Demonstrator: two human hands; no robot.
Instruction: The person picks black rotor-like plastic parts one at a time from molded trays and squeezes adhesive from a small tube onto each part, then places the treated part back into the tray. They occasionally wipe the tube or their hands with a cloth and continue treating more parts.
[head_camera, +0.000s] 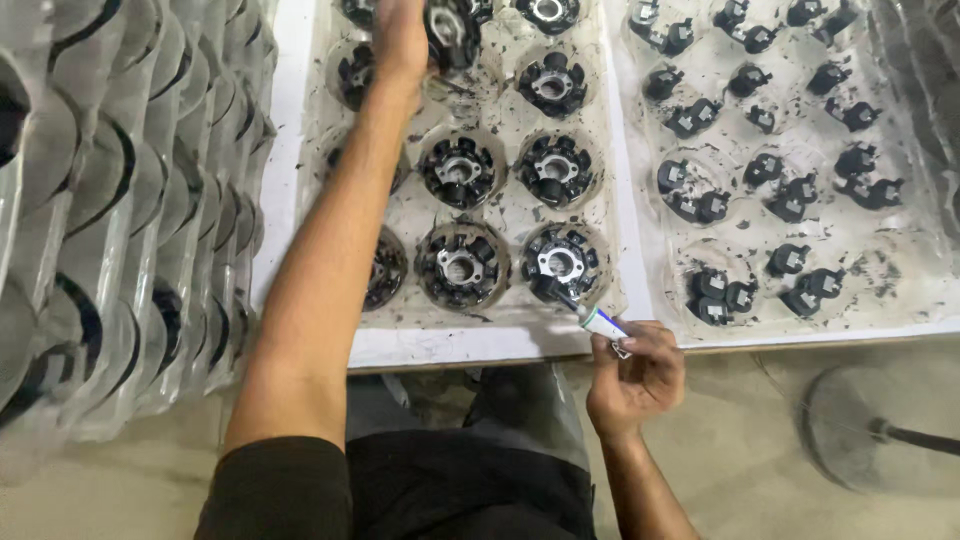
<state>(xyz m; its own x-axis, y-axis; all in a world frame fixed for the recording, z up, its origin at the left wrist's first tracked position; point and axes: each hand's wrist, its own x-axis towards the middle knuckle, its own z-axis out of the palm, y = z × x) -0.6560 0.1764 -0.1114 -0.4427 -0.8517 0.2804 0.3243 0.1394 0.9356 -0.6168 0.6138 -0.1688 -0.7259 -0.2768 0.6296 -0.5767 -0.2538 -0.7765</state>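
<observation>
— Where's my left hand (400, 40)?

— Stretched far up the clear tray (510, 215), fingers wrapped on a round black stator (452, 32) in the top row.

— And my right hand (637, 375)?

— Near the tray's front edge, closed around a small tube (603, 322) whose nozzle angles up-left toward the nearest stator (560, 262), almost touching

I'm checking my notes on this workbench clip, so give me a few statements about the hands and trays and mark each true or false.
1. The left hand reaches to a round black part at the far end of the tray. True.
2. The right hand is empty. False: it holds a small tube.
3. The right tray holds smaller black pieces. True.
4. Both hands grip the same part. False: they are far apart.
</observation>
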